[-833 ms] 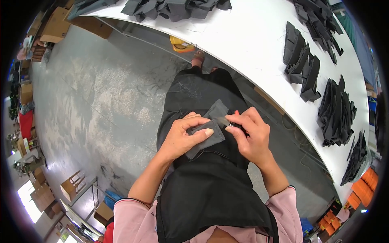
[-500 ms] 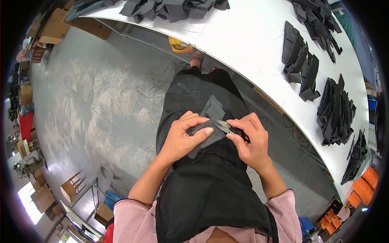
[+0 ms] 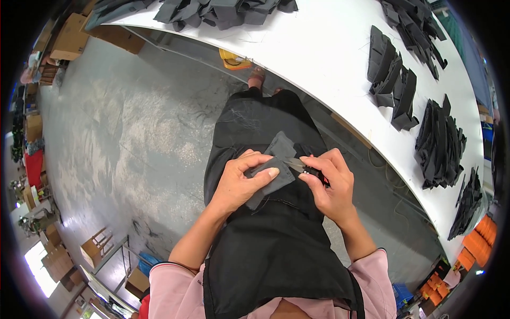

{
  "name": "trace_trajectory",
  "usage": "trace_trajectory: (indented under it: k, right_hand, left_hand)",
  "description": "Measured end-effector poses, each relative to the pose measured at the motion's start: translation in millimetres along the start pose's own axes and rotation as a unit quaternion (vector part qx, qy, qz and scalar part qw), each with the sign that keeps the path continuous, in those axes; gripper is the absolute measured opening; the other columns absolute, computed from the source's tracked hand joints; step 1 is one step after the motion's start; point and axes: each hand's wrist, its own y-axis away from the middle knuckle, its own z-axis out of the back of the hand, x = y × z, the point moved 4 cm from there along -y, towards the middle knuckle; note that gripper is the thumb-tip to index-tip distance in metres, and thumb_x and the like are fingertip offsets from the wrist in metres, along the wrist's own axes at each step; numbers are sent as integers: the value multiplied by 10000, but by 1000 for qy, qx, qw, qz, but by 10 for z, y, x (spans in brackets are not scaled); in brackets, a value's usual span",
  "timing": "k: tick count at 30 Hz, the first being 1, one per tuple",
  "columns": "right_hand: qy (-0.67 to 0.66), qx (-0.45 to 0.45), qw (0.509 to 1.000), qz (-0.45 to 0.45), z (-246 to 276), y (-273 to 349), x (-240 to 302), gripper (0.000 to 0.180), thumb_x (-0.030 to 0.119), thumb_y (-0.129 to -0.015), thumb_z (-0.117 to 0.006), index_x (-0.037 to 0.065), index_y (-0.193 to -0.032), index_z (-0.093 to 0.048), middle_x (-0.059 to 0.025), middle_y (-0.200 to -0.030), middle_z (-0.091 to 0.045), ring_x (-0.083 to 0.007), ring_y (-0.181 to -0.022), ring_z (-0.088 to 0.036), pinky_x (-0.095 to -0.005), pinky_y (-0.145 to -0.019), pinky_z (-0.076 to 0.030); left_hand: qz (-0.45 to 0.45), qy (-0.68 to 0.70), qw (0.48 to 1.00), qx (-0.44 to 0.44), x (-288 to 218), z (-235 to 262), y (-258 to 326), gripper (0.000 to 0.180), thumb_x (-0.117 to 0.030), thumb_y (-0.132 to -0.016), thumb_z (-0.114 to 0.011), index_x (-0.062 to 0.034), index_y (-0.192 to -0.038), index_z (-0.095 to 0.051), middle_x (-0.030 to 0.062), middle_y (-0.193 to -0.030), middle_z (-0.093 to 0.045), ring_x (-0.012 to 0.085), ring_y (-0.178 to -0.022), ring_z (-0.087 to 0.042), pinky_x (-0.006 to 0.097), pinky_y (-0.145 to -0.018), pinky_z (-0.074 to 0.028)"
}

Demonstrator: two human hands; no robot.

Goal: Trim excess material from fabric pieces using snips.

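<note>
Over my lap, my left hand (image 3: 241,178) pinches a dark grey fabric piece (image 3: 281,145) between thumb and fingers. The piece is folded, with one end sticking up past the fingers and another hanging below the hand. My right hand (image 3: 332,181) is closed round small thread snips (image 3: 311,171) with black handles. Their metal blades point left and meet the fabric's edge close to my left thumb; whether they touch a thread is too small to tell. A black apron (image 3: 276,239) lies under both hands, with loose threads (image 3: 244,119) on it.
A white table (image 3: 319,58) curves along the front and right. On it lie several piles of dark grey fabric pieces (image 3: 441,143). Something yellow (image 3: 234,59) sits under the table near my foot. Cardboard boxes (image 3: 71,37) and a wooden stool (image 3: 95,246) stand at the left.
The snips and my right hand have shifted very slightly right. The fabric's upper end has tilted a little to the right and down. My left hand keeps its grip.
</note>
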Motion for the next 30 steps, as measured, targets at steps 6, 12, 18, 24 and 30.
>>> trace_trajectory:
  k: [6,12,18,24,30]
  right_hand:
    - [48,51,997,37,2,-56,20,274,41,-683,-740,54,-949,-678,-65,-736,-546,-172,-560,-523,-273,-495,-422]
    - [76,63,993,71,22,-97,61,275,55,-673,-752,55,-938,-680,-65,-733,-549,-172,-536,-520,-273,-461,-412]
    - [-15,88,996,25,-94,-86,-27,233,54,-713,-717,44,-937,-653,-49,-755,-528,-180,-605,-553,-281,-501,-424]
    - [-126,54,982,-133,-9,71,-145,235,2,-748,-672,11,-980,-640,-55,-834,-512,-113,-642,-490,-239,-526,-398]
    - [-46,46,997,-35,-14,57,39,332,-1,-737,-674,45,-1060,-615,-76,-814,-524,-171,-605,-541,-275,-503,-441]
  left_hand:
    - [-10,-28,999,23,-27,-9,-15,217,-138,-787,-690,16,-939,-674,-4,-740,-574,107,-800,-440,252,-775,-364]
    - [-7,-35,999,26,-42,1,-4,210,-136,-786,-688,13,-934,-675,0,-756,-580,113,-796,-423,254,-761,-362]
    - [-15,-53,995,85,-25,-75,7,226,-139,-780,-699,16,-942,-671,0,-765,-574,118,-790,-437,256,-754,-370]
    - [-39,-20,999,-2,3,-10,-14,228,-125,-777,-701,15,-953,-663,13,-761,-568,119,-784,-455,251,-728,-377]
    - [-90,-98,991,-11,-74,-72,-13,222,-133,-785,-698,6,-956,-663,16,-765,-555,122,-784,-460,250,-719,-380]
